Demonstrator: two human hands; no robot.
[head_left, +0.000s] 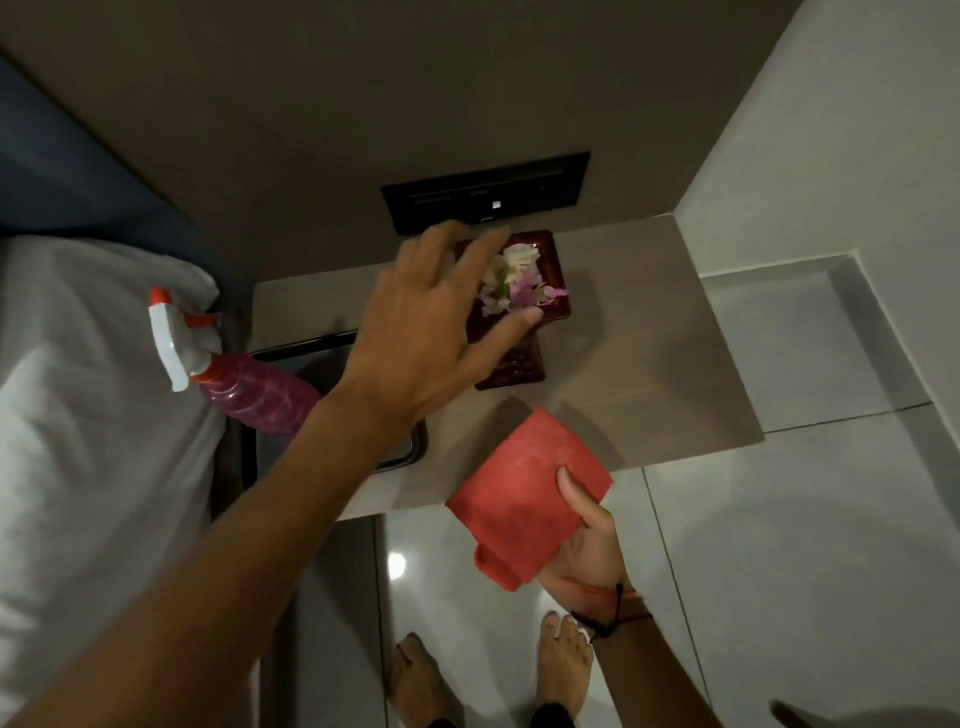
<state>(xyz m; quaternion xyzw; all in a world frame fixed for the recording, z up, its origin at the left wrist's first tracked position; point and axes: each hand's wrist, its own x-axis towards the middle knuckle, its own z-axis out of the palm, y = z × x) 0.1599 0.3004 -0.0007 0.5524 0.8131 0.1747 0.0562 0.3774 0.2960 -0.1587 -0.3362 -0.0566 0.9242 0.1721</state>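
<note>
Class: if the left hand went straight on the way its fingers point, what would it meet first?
Probably the flowers on the dark red tray, which lie right under the left hand's spread fingers. Depth is unclear, so it may touch the tray first.

The left hand (415, 338) covers part of the red tray (556, 265).

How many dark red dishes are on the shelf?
2: the dish holding flowers under the left hand, and a smaller dish just in front of it. The hand may hide more.
</note>
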